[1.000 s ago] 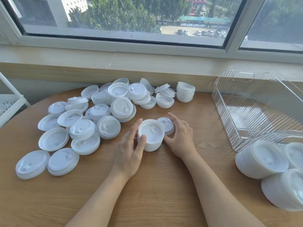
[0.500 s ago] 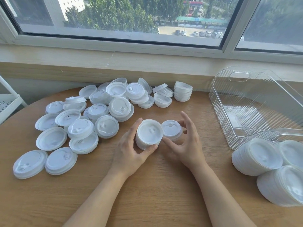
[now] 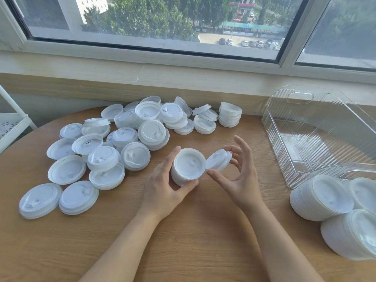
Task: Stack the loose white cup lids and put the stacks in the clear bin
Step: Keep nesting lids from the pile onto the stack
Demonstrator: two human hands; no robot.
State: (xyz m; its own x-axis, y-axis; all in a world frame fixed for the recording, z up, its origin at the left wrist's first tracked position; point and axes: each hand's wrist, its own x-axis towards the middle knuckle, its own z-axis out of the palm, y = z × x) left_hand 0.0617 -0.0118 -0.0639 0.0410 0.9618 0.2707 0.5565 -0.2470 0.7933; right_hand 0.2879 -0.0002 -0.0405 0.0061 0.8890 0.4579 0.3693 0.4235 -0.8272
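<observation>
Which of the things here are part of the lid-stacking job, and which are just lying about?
Part of the job:
left hand gripping a lid stack
right hand pinching a small stack of lids
loose lids
clear bin
finished stacks

Just there:
white rack
window
table
</observation>
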